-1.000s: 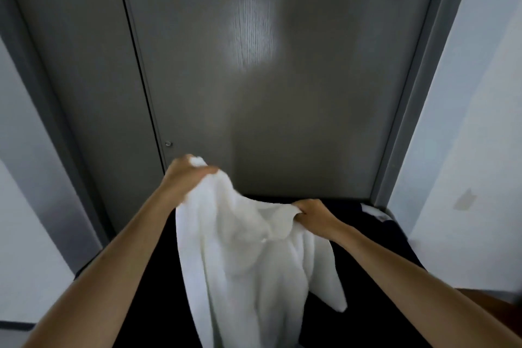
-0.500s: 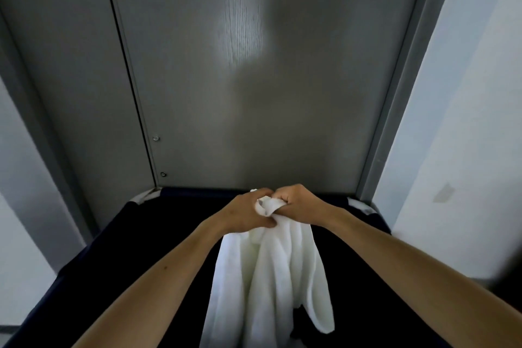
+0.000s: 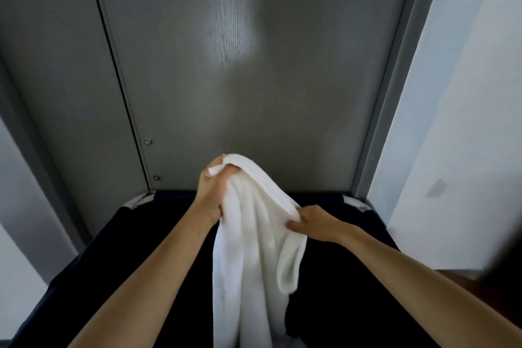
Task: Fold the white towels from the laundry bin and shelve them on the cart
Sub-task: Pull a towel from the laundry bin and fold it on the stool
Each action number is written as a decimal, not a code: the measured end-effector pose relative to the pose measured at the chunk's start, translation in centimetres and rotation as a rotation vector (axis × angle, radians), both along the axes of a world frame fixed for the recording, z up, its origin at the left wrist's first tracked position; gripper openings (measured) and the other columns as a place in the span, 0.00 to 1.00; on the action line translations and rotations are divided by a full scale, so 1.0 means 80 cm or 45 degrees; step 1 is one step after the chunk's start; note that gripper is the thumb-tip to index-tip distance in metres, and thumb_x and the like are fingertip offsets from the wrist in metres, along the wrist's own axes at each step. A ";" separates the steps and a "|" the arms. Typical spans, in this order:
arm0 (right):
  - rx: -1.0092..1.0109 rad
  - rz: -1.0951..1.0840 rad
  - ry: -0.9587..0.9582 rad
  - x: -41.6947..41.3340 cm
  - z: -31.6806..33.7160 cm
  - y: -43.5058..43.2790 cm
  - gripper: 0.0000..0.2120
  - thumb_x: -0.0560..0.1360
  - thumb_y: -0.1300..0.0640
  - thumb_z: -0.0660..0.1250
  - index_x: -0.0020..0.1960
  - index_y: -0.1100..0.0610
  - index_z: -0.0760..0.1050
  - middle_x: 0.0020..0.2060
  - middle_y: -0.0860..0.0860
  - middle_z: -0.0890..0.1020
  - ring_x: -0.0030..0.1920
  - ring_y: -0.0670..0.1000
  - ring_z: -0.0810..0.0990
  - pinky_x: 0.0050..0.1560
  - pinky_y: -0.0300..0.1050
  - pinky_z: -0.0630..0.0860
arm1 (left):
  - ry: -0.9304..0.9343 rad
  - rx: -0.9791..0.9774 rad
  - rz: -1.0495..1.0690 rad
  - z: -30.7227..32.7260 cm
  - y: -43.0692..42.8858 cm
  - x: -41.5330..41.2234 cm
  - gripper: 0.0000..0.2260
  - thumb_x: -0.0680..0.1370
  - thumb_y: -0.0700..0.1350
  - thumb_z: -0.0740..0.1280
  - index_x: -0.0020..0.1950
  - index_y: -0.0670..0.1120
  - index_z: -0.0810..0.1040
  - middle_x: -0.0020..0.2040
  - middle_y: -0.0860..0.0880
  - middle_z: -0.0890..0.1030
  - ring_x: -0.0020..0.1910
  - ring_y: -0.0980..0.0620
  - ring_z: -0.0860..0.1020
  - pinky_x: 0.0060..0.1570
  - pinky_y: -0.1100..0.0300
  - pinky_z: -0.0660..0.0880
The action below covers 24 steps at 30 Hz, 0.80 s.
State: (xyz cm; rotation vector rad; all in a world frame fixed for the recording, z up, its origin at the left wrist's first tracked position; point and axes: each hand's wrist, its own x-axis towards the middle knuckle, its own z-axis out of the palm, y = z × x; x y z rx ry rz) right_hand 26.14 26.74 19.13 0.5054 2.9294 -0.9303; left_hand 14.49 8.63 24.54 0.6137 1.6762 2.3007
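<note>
Two hands hold one white towel [image 3: 248,248] above the open dark laundry bin [image 3: 84,263]. The left hand [image 3: 210,195], raised higher, has its fingers curled round the bunched top end. The right hand [image 3: 313,224], lower and to the right, pinches a side edge between thumb and fingers. The towel's long axis runs near vertical: its gathered end points up toward the grey door [image 3: 254,93], and its loose folds hang down between the forearms, past the lower edge of the view. Its lower end is not visible. The bin's interior is too dark to make out. Pale corner fittings [image 3: 357,202] mark the bin's far rim, which lies close against the door. A grey door frame [image 3: 395,93] and a pale wall [image 3: 466,121] stand to the right.
</note>
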 end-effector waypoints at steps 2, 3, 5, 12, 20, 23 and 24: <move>0.077 -0.110 0.077 0.005 0.002 0.014 0.13 0.78 0.55 0.62 0.57 0.63 0.77 0.47 0.51 0.77 0.49 0.46 0.74 0.43 0.35 0.65 | -0.052 0.043 0.088 0.008 -0.013 -0.014 0.06 0.74 0.39 0.66 0.38 0.47 0.76 0.32 0.53 0.79 0.34 0.56 0.77 0.35 0.64 0.75; 0.136 -0.146 0.091 0.007 0.003 0.022 0.13 0.78 0.56 0.62 0.56 0.64 0.77 0.48 0.53 0.78 0.50 0.47 0.75 0.43 0.37 0.65 | -0.081 0.029 0.142 0.006 -0.020 -0.019 0.07 0.75 0.39 0.65 0.38 0.48 0.75 0.32 0.52 0.79 0.34 0.56 0.77 0.35 0.63 0.75; 0.277 -0.162 -0.002 0.007 0.002 0.042 0.13 0.78 0.56 0.61 0.56 0.65 0.76 0.53 0.58 0.80 0.53 0.52 0.77 0.49 0.42 0.66 | -0.208 -0.016 0.242 -0.009 -0.032 -0.029 0.08 0.76 0.40 0.65 0.38 0.49 0.76 0.35 0.50 0.78 0.36 0.53 0.76 0.38 0.60 0.73; 0.377 -0.306 -0.211 0.012 -0.030 0.075 0.13 0.77 0.56 0.60 0.49 0.65 0.78 0.50 0.60 0.81 0.51 0.58 0.78 0.44 0.43 0.68 | -0.004 -1.058 0.347 -0.101 -0.059 -0.077 0.13 0.72 0.50 0.73 0.49 0.45 0.74 0.45 0.47 0.77 0.44 0.47 0.75 0.39 0.59 0.69; 0.071 -0.525 -0.320 0.007 -0.032 0.041 0.17 0.74 0.56 0.63 0.28 0.58 0.65 0.24 0.53 0.71 0.23 0.51 0.70 0.24 0.37 0.68 | -0.482 -0.883 0.328 -0.151 -0.079 -0.087 0.23 0.74 0.51 0.64 0.62 0.36 0.69 0.49 0.39 0.76 0.46 0.41 0.75 0.41 0.54 0.70; -0.050 -0.470 -0.291 -0.007 -0.035 0.017 0.16 0.73 0.56 0.66 0.29 0.58 0.67 0.25 0.52 0.72 0.24 0.50 0.70 0.26 0.37 0.68 | -0.505 -0.826 0.246 -0.153 -0.062 -0.076 0.19 0.73 0.44 0.59 0.58 0.32 0.71 0.39 0.42 0.72 0.36 0.44 0.72 0.37 0.56 0.67; -0.089 -0.436 -0.270 -0.013 -0.037 0.007 0.16 0.74 0.56 0.66 0.29 0.58 0.68 0.25 0.52 0.72 0.25 0.49 0.70 0.28 0.38 0.69 | -0.472 -0.837 0.200 -0.149 -0.052 -0.065 0.13 0.72 0.41 0.59 0.49 0.33 0.73 0.35 0.43 0.70 0.33 0.46 0.70 0.36 0.57 0.65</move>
